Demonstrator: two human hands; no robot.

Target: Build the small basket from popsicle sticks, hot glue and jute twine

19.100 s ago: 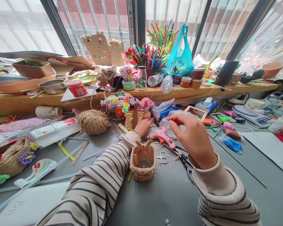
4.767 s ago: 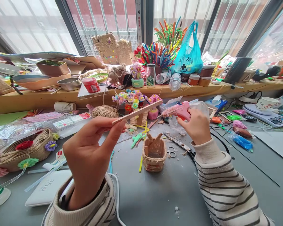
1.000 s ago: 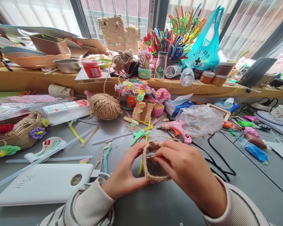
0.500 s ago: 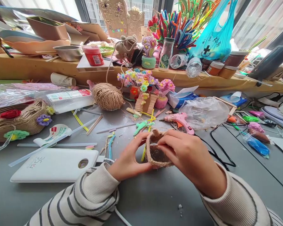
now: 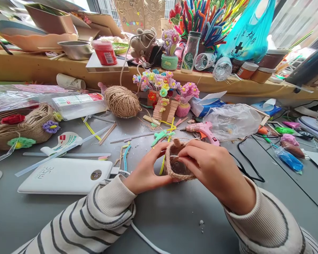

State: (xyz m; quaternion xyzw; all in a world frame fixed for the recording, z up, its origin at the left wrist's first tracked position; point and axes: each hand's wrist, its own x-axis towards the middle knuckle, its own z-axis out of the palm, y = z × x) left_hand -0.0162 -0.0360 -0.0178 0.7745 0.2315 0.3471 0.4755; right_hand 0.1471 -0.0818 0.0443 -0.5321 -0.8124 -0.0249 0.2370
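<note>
Twine basket (image 5: 175, 169) | both hands gripping | power bank (image 5: 65, 175) reads "35" | bag (image 5: 247, 37) black cross

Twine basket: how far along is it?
Done: twine basket walls look fully wrapped. In hand: left hand steadies its side, right hand presses at the rim, by a wooden stick. Left: glue gun lies aside; no flowers attached.

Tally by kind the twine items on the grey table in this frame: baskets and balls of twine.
Twine-wrapped baskets: 2, the small twine basket held between the left hand and right hand, and the large flower-trimmed twine basket at far left.
Balls of brown twine: 1, the twine ball.
Total: 3.
</note>
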